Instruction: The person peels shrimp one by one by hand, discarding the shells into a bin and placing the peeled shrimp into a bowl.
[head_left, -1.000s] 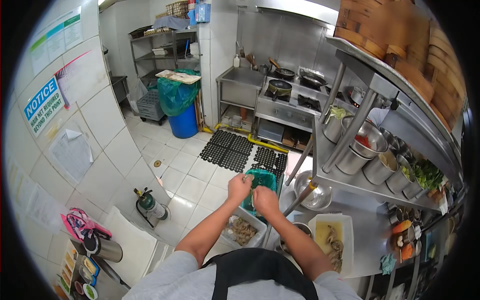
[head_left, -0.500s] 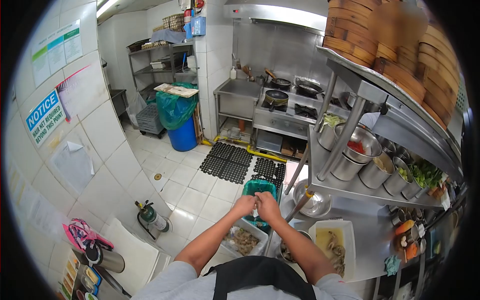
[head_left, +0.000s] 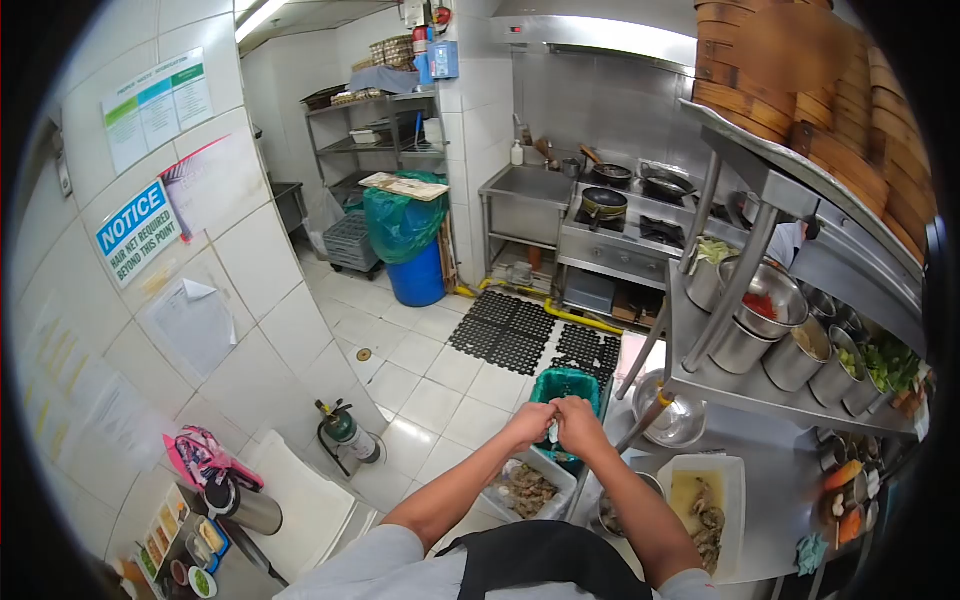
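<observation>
Nearest, below the hands, a white tub [head_left: 572,492] of grey-brown shrimp [head_left: 523,490] sits just beside the bin, probably so that they are within short reach. To the right, on the metal table [head_left: 785,500], a 2nd tub [head_left: 737,510] holds yellowish liquid and more shrimp [head_left: 708,525], perhaps keeping them wet and apart from the 1st lot.

The left hand [head_left: 528,424] and right hand [head_left: 582,428] meet in front, nearly closed, thumbs and fingertips together on a small pale piece [head_left: 553,432], seemingly a shrimp; it is too small and covered to be sure. Gripping it from 2 sides likely steadies it. They are above the edge of the green-lined bin [head_left: 568,381], a position that would let drips or scraps fall inside.

Just beyond the 2nd tub, a wide metal bowl [head_left: 680,420] rests on the table. Above it, a shelf [head_left: 790,396] carries pots of vegetables, raised perhaps to leave working room. Farther off, black mats [head_left: 503,330] lie before the stove [head_left: 612,246], likely for grip underfoot.
</observation>
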